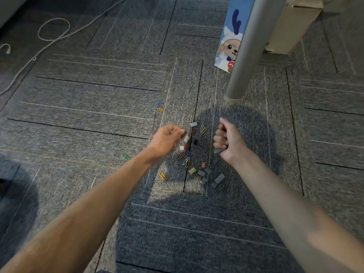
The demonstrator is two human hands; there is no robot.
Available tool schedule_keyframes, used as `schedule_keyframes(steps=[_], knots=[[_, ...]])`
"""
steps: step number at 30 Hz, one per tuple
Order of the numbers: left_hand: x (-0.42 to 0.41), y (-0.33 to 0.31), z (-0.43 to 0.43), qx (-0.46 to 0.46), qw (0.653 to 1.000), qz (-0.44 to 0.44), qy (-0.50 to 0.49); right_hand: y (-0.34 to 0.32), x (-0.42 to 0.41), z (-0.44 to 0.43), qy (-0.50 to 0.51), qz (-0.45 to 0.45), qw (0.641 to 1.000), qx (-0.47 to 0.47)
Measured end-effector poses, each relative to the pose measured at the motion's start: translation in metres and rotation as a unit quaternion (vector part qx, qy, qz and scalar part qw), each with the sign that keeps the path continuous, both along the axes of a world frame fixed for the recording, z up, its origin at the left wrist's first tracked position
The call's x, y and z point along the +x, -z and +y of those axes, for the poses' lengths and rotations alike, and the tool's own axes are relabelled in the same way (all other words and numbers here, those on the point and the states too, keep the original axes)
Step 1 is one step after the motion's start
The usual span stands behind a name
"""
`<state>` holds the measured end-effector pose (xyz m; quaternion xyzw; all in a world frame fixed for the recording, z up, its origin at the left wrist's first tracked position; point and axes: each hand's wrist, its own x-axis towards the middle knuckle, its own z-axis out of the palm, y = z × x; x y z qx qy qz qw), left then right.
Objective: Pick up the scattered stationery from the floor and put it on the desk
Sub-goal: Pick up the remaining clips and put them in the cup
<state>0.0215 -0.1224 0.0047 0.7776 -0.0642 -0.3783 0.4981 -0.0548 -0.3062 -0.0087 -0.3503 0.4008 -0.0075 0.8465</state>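
Observation:
Coloured paper clips and small binder clips lie scattered on the grey carpet between my hands. Among them are a black binder clip (195, 142), a yellow binder clip (192, 171), a cluster of grey binder clips (204, 175) and a yellow paper clip (162, 176). My left hand (167, 139) hovers low at the pile's left edge, fingers pinched on a small paper clip (171, 132). My right hand (226, 140) is a closed fist at the pile's right, with a grey binder clip (219, 150) poking out under the fingers.
A grey desk leg (242, 56) stands just beyond my right hand, with a blue cartoon paper bag (229, 42) and a cardboard box (291, 26) behind it. Stray blue and yellow paper clips (160, 106) and a green one (126, 156) lie apart. A cable (55, 36) loops at far left.

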Motion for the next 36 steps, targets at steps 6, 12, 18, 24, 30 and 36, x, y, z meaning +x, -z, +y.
schedule_keyframes(steps=[6,12,18,24,30,36], knots=[[-0.004,-0.017,-0.026,-0.032,0.990,-0.012,0.134,-0.030,0.002,-0.009,0.172,-0.148,0.953,0.201],[-0.024,-0.022,-0.039,-0.074,0.984,-0.005,0.164,-0.032,0.010,-0.007,0.166,-0.118,0.973,0.112],[-0.028,-0.027,-0.039,-0.095,0.988,-0.014,0.119,-0.036,0.015,0.004,0.124,-0.106,0.984,0.067],[-0.027,-0.029,-0.037,-0.092,0.990,-0.051,0.096,-0.032,0.017,0.011,0.133,-0.101,0.982,0.092],[-0.030,-0.030,-0.037,-0.080,0.988,-0.065,0.111,-0.024,0.010,0.010,0.198,-0.077,0.967,0.143],[-0.030,-0.030,-0.041,-0.079,0.988,-0.063,0.116,-0.016,0.004,0.011,0.186,-0.033,0.976,0.106]])
